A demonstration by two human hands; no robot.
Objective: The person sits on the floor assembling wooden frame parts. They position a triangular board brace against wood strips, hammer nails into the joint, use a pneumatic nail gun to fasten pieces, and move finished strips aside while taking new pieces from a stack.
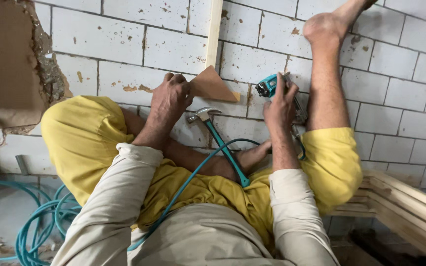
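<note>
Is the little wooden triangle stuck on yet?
Not yet, it seems. A wood strip already lies on the tiled floor. The left hand holds the triangle against it; the right hand grips a teal nail gun. Fastening looks left; the hammer rests nearby.

The right hand (279,106) covers most of the teal nail gun (268,86), so only its head and a bit of metal below the fingers show; whether a finger rests on the trigger cannot be told. The left hand (171,96) hides one corner of the triangular wood piece (213,86). The hammer (223,143) handle's end sinks into the folds of the yellow trousers (89,143). The wooden strip (214,32) runs out past the top edge. The teal hose (40,221) coil is cut off at the bottom left, and the stacked timber (410,207) at the right corner.
</note>
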